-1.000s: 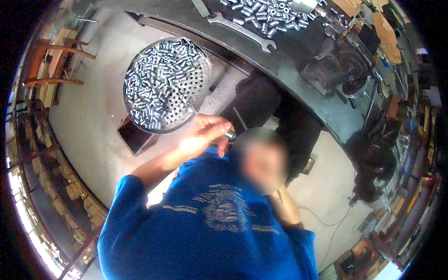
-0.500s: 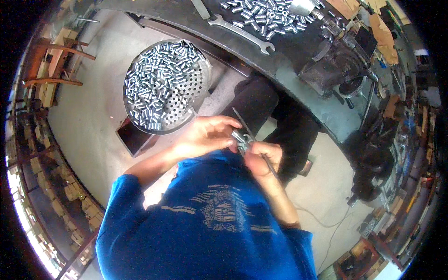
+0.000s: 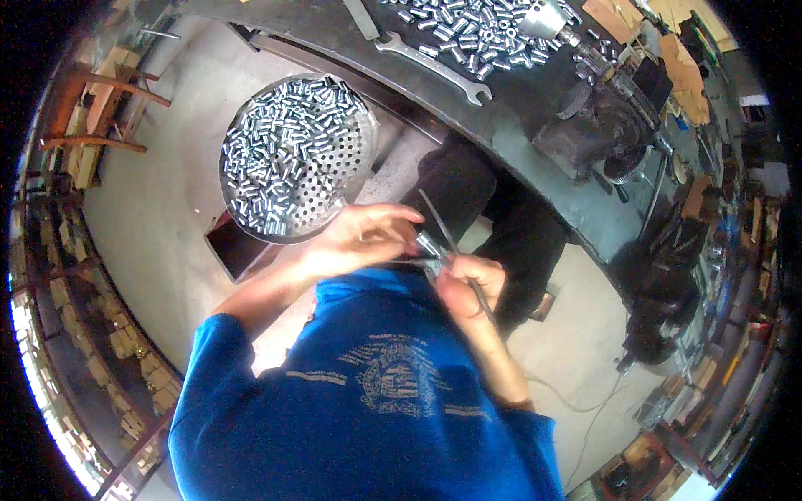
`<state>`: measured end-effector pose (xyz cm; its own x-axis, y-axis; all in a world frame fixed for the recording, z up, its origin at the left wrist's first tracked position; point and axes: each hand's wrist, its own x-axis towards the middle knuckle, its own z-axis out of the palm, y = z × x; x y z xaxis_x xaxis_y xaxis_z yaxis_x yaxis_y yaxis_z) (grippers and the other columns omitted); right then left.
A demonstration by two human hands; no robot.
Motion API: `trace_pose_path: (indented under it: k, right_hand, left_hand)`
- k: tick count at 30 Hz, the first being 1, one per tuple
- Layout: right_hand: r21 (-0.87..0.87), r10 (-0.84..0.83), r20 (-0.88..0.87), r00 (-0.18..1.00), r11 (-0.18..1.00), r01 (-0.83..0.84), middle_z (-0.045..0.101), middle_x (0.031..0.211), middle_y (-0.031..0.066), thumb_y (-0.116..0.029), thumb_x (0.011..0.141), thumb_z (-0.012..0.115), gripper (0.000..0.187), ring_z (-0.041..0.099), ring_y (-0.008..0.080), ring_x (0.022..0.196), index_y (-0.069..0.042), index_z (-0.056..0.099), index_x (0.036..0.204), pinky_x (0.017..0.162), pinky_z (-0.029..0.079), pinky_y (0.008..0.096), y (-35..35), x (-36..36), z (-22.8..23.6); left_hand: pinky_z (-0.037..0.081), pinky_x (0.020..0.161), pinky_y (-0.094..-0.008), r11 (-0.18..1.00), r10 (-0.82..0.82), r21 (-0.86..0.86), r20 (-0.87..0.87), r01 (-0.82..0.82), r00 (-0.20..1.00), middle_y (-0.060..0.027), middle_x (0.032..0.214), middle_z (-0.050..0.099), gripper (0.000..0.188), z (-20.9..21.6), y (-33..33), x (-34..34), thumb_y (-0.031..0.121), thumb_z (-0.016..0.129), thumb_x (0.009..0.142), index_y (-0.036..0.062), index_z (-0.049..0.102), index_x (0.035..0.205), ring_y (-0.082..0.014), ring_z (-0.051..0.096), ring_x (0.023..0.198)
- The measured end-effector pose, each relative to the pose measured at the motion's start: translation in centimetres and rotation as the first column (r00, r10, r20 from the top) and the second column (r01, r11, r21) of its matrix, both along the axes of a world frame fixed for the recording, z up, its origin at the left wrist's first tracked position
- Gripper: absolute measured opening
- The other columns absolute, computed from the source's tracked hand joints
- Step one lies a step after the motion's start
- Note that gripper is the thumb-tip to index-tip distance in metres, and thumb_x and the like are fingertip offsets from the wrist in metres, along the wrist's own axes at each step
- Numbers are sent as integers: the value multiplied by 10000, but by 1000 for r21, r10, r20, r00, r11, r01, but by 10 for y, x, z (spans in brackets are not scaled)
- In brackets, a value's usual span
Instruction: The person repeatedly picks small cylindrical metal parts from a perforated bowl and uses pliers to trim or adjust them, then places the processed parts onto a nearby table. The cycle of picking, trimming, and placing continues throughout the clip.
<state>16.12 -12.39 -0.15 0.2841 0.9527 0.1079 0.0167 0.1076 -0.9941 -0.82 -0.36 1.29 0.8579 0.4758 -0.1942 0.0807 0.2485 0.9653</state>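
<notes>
My left hand (image 3: 368,238) is closed, its thumb and fingertips at one end of a small shiny metal sleeve (image 3: 429,245). My right hand (image 3: 474,280) is closed around a thin, long, dark metal tool (image 3: 434,212), perhaps a slim file. The tool sticks out above the fist, and its other end shows below it. Close by the sleeve, a flat grey metal piece (image 3: 432,264) shows between the hands; its kind I cannot make out. Both hands are in front of my blue shirt, above my lap.
To the left stands a round perforated metal pan (image 3: 355,142) with many similar sleeves (image 3: 276,142). On the dark workbench (image 3: 510,125) lie an open-ended wrench (image 3: 434,67), a pile of sleeves (image 3: 480,33) and a vise-like metal fixture (image 3: 585,134). A wooden chair (image 3: 104,113) stands far left.
The sleeve has turned slightly between the hands, and the thin tool has shifted a little. A flat grey piece now stretches farther left below the sleeve. Both hands stay nearly in place.
</notes>
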Motion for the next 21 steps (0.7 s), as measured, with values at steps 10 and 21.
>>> trace_pose_path:
  k: [10, 21]
  right_hand:
    - [-113, -28, -232, 972, 994, 2, 472, 503, 35, 59, 648, 547, 256, 452, 106, 442, -42, 366, 497, 403, 326, 237, -11, 3, -6]
    - [103, 156, -70, 985, 984, -148, 278, 450, 40, 114, 500, 515, 309, 321, 184, 364, -61, 261, 503, 371, 198, 294, -23, 0, 33]
  left_hand:
    - [462, 609, -223, 987, 161, -31, 31, -160, 986, -33, 798, 592, 136, 0, -11, 23, 48, 624, 802, 3, 577, 921, -85, 569, 679]
    - [399, 485, -311, 549, 328, 822, -45, -152, 944, -70, 638, 492, 237, -24, 16, 6, 22, 643, 579, 46, 593, 809, -187, 500, 514]
